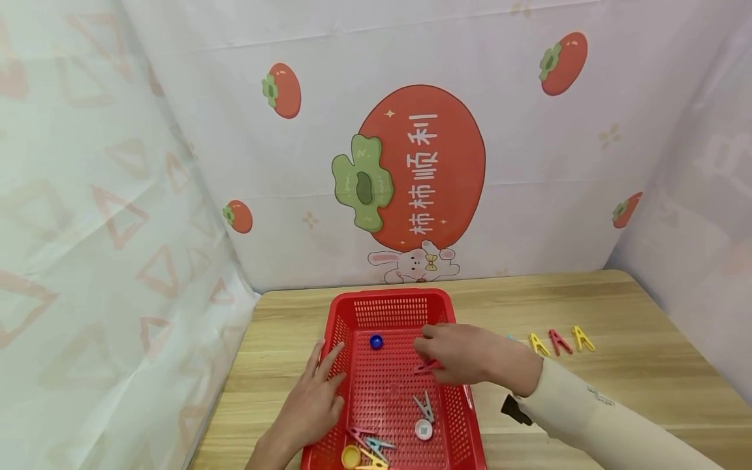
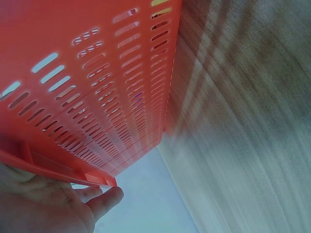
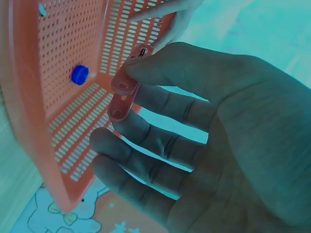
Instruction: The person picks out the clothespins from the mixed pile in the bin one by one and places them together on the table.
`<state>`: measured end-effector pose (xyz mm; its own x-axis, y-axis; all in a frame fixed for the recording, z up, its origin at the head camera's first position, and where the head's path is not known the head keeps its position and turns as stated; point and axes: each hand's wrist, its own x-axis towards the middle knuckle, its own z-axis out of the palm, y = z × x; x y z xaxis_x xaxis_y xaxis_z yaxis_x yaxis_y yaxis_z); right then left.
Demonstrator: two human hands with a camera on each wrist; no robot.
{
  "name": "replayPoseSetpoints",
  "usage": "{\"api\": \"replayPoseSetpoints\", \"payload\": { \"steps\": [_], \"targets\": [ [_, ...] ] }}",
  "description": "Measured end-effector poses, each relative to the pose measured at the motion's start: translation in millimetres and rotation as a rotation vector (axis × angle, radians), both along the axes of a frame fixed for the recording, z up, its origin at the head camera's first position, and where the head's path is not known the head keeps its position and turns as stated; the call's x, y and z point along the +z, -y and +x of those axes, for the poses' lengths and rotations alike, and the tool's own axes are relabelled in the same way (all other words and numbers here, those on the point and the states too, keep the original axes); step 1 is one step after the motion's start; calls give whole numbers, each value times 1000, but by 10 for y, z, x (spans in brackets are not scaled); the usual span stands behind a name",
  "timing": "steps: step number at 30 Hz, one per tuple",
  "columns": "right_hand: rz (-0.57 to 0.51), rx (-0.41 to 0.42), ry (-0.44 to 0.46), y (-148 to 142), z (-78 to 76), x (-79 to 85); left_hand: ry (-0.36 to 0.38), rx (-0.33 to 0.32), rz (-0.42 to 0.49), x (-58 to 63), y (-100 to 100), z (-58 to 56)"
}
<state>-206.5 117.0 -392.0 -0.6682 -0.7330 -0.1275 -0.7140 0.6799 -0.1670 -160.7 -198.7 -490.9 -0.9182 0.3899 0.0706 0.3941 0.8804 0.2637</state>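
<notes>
My right hand (image 1: 458, 352) is over the right side of a red plastic basket (image 1: 399, 293). Its thumb and index finger pinch a red clothespin (image 3: 124, 87), while the other fingers reach out below. My left hand (image 1: 311, 398) rests on the basket's left rim, fingers spread; from the left wrist view it shows beneath the rim. On the basket floor lie a blue bottle cap (image 1: 376, 341), a grey clothespin (image 1: 424, 407) and a white cap (image 1: 423, 429). Nearer me are a pink clothespin (image 1: 360, 434), a light blue clothespin (image 1: 378, 446), a yellow clothespin (image 1: 373, 461) and a yellow cap (image 1: 350, 456).
Right of the basket, on the wooden table (image 1: 634, 405), stands a row of clothespins: a yellow one (image 1: 538, 344), a red one (image 1: 560, 341) and another yellow one (image 1: 583, 338). A blue one is partly hidden by my right wrist. Printed cloth (image 1: 517, 196) hangs behind and at both sides.
</notes>
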Motion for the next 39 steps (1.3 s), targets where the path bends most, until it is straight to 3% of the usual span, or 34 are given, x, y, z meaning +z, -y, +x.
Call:
{"api": "replayPoseSetpoints", "payload": {
  "steps": [13, 20, 30, 39],
  "targets": [
    [-135, -32, 10, -423, 10, 1, 12, 0, 2, 16, -5, 6],
    [-208, -110, 25, -719, 44, -59, 0, -3, -12, -11, -6, -18],
    [-252, -181, -61, -1128, 148, -300, 3, -5, -2, 7, -2, -7],
    [-271, -335, -210, -1465, 232, -473, 6, -3, -5, -4, 0, -8]
  ]
}}
